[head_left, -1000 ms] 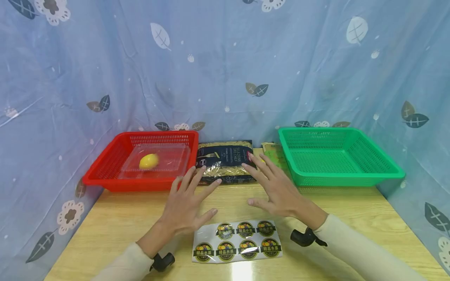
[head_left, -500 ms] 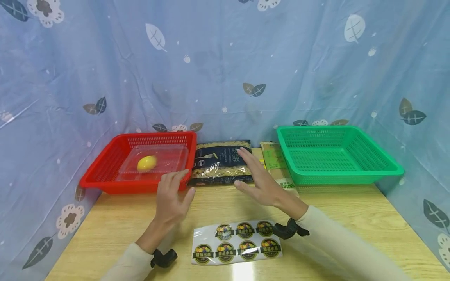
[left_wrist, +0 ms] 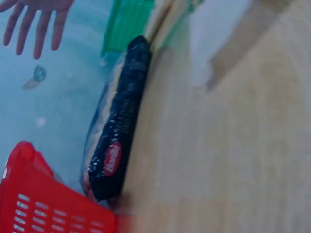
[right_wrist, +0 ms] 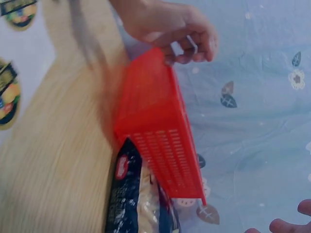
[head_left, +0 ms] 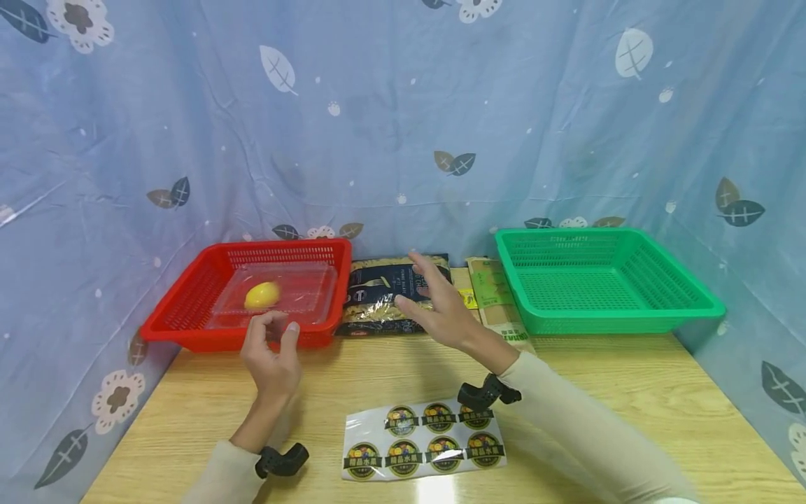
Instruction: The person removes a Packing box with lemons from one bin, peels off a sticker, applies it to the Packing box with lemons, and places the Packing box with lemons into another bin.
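Observation:
My left hand (head_left: 276, 341) hovers at the front rim of the red basket (head_left: 189, 308), fingers loosely curled and holding nothing; whether it touches the rim I cannot tell. The right wrist view shows that hand (right_wrist: 170, 24) at the corner of the red basket (right_wrist: 160, 136). Inside the basket lies a clear plastic box (head_left: 302, 287) with a yellow lemon (head_left: 262, 295) in it. My right hand (head_left: 431, 297) is spread with straight fingers above the dark pasta bag (head_left: 378, 290). In the left wrist view the pasta bag (left_wrist: 116, 131) lies against the red basket (left_wrist: 29, 194).
An empty green basket (head_left: 604, 280) stands at the back right, with a green-and-brown packet (head_left: 494, 290) beside it. A sticker sheet (head_left: 425, 448) lies near the wooden table's (head_left: 630, 406) front edge. Blue patterned cloth encloses three sides.
Both hands have moved left. The left went from in front of the pasta bag to the red basket's rim and curled its fingers. The right went from the packet to over the pasta bag.

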The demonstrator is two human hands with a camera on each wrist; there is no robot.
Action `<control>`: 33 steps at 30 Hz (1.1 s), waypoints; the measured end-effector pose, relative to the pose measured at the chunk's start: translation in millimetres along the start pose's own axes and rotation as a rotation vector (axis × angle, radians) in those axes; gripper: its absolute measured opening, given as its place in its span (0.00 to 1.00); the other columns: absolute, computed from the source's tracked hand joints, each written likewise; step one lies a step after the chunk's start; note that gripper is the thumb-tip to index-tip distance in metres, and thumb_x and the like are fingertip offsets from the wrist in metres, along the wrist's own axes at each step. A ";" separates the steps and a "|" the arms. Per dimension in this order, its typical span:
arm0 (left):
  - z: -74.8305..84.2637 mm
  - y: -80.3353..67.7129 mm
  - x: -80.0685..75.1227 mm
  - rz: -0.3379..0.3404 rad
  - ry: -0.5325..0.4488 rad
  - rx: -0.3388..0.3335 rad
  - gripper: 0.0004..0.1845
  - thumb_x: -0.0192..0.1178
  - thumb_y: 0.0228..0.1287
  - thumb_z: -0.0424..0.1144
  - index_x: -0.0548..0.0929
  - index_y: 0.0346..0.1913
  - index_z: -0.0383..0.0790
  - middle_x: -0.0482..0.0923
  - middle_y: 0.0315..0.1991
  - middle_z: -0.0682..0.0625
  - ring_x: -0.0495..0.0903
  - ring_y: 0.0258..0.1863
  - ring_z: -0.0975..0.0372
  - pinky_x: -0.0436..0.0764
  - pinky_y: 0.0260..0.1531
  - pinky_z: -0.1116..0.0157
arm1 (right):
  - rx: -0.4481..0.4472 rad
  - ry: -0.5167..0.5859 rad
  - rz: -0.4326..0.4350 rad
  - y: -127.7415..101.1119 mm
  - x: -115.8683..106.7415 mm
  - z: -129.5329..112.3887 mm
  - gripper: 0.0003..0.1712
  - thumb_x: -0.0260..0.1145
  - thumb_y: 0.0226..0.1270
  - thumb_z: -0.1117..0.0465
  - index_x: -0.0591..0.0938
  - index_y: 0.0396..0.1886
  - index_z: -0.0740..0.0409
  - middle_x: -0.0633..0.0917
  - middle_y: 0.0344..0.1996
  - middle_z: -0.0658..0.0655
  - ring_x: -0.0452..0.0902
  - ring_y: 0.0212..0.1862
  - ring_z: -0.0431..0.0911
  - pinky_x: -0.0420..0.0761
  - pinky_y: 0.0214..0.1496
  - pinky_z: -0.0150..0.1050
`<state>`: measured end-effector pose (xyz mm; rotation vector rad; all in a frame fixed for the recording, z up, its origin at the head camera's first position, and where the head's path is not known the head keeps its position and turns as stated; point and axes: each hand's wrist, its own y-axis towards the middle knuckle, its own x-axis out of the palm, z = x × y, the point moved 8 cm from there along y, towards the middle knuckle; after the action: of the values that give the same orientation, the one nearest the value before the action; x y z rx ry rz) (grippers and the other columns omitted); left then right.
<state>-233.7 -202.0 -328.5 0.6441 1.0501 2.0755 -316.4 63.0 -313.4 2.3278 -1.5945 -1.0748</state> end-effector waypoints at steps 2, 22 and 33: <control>-4.9 2.8 -3.4 0.044 0.011 -0.082 0.08 0.57 0.51 0.21 0.77 0.34 0.16 0.74 0.24 0.39 0.70 0.27 0.68 0.68 0.27 0.71 | 0.031 0.039 -0.010 5.8 3.0 1.5 0.42 0.60 0.77 0.51 0.49 0.82 0.45 0.53 0.80 0.56 0.53 0.79 0.54 0.68 0.72 0.57; -103.5 -27.9 -32.2 0.355 -0.332 -0.483 0.14 0.51 0.62 0.21 0.68 0.18 0.21 0.67 0.09 0.49 0.65 0.07 0.63 0.69 0.09 0.71 | 0.212 0.173 -0.052 54.3 48.2 6.3 0.43 0.60 0.76 0.43 0.52 0.82 0.44 0.59 0.79 0.52 0.62 0.76 0.54 0.75 0.66 0.57; -119.2 -37.9 -39.1 0.502 -0.423 -0.619 0.19 0.54 0.64 0.25 0.70 0.14 0.24 0.73 0.12 0.47 0.73 0.10 0.61 0.81 0.14 0.67 | 0.359 0.364 0.002 72.2 88.1 8.2 0.44 0.66 0.72 0.49 0.56 0.80 0.50 0.61 0.77 0.55 0.62 0.75 0.57 0.78 0.64 0.52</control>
<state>-277.6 -273.3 -429.3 1.0196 -0.0214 2.3564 -359.9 -41.6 -328.1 2.5435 -1.7485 -0.3466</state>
